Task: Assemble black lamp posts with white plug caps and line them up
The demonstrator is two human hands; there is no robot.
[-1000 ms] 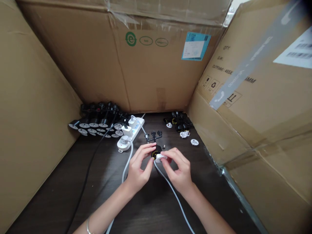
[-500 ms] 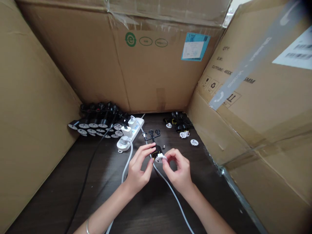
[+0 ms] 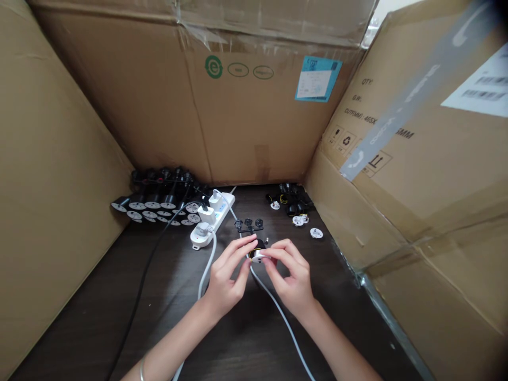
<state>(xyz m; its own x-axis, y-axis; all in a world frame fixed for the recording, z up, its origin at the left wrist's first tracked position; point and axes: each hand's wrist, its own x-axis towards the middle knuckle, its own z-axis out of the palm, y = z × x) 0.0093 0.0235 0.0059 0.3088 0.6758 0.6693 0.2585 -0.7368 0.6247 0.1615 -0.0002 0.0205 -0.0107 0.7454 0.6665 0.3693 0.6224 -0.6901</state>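
Observation:
Between both hands, in the middle of the table, is a small black lamp-like piece [image 3: 250, 229] with a cylindrical body and a crossbar of three round heads pointing away from me. My left hand [image 3: 228, 270] is closed on its body from the left, fingers on top and thumb below. A white round cap [image 3: 259, 259] sits at the body's near end, with yellow wire showing beside it. My right hand [image 3: 289, 270] pinches the cap's right edge between thumb and fingers. Whether the cap is seated in the body is hidden by my fingers.
Stacked black pieces with white ends [image 3: 159, 198] lie at the back left beside a white power strip [image 3: 216, 217] with plugs and cables. More black parts [image 3: 296, 198] and a loose white disc [image 3: 316, 233] lie at the right. Cardboard boxes [image 3: 254, 116] wall in the table.
My right hand's fingers have moved left and over the white cap, which now sits closer against the black body. The three-headed bar has tilted and shifted slightly right.

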